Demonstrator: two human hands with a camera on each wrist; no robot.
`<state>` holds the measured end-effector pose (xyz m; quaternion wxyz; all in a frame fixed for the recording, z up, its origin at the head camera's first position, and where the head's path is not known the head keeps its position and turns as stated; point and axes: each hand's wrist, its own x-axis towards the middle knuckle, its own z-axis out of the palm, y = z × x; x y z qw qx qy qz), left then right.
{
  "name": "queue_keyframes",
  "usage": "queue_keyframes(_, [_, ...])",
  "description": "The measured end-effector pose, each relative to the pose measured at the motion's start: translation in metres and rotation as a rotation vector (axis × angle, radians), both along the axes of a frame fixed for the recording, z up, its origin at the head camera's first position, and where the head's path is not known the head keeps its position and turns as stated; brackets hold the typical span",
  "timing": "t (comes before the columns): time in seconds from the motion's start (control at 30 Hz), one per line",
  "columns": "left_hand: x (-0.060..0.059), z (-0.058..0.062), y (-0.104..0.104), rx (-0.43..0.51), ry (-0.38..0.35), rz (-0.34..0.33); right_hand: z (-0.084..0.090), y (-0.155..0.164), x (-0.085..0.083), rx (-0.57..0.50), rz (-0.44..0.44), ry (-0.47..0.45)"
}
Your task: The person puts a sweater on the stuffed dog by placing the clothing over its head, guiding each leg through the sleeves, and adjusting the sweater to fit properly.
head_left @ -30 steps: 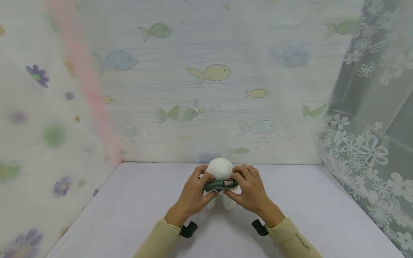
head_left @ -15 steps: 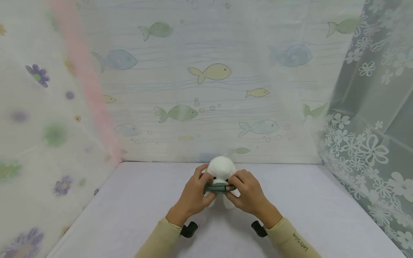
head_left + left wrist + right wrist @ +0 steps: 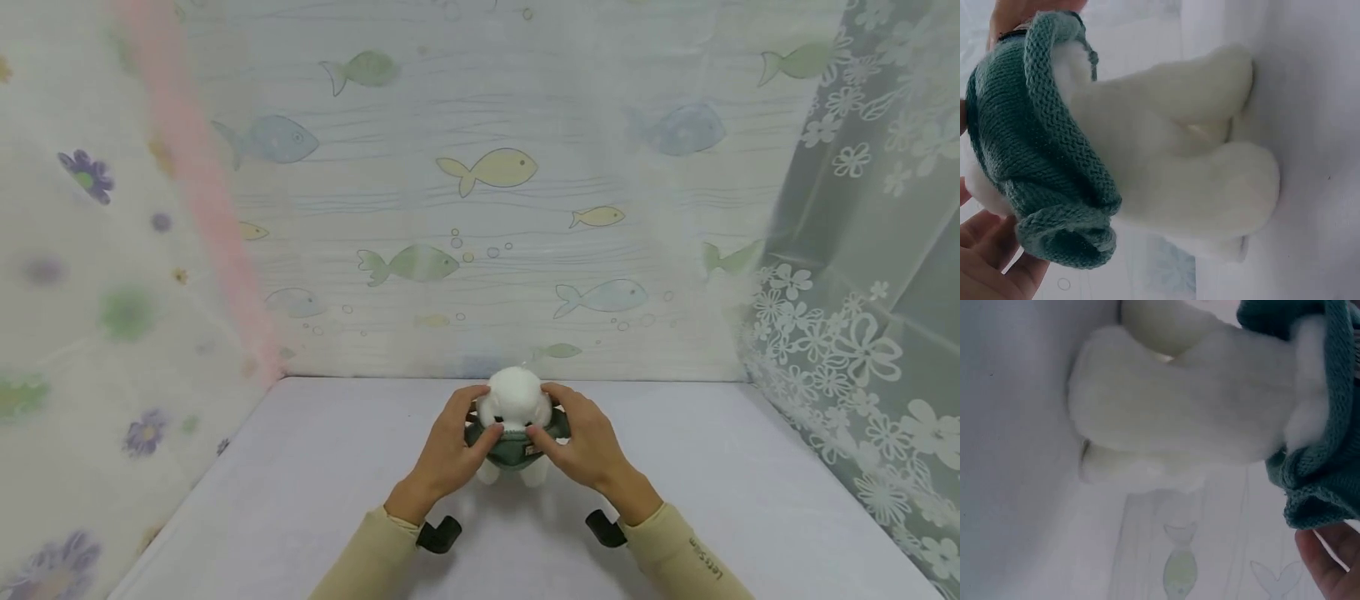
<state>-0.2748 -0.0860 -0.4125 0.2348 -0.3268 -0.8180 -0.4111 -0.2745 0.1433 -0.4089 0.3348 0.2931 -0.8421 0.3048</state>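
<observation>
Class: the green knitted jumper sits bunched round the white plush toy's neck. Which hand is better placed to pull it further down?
Neither clearly: the left hand and right hand both pinch the jumper on opposite sides of the toy.

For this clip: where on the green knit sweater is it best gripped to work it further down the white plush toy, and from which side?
Probably at the bunched hem of the green knit sweater, pinched from both flanks as the left hand and right hand do. The knit is gathered below the head of the white plush toy, which stands on its legs, leaving both sides open.
</observation>
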Motion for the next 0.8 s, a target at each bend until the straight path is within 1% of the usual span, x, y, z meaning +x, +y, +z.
queue_keyframes(0.13, [-0.001,0.001,-0.001,-0.001,0.002,-0.011,0.002,0.002,0.001,0.027,0.004,-0.058])
queue_keyframes(0.23, [0.000,0.002,-0.002,-0.024,-0.004,-0.019,0.003,0.003,0.002,0.056,0.001,-0.092])
queue_keyframes(0.4, [0.002,0.004,-0.005,-0.074,-0.060,-0.037,0.004,0.004,0.005,0.107,-0.002,-0.203])
queue_keyframes(0.57, [0.001,0.004,-0.008,-0.121,-0.102,-0.047,0.007,0.006,0.007,0.130,0.035,-0.299])
queue_keyframes(0.7, [0.001,0.005,-0.010,-0.154,-0.144,-0.073,0.007,0.008,0.006,0.163,0.051,-0.340])
queue_keyframes(0.8, [0.001,0.005,-0.011,-0.161,-0.168,-0.096,0.005,0.009,0.005,0.180,0.055,-0.342])
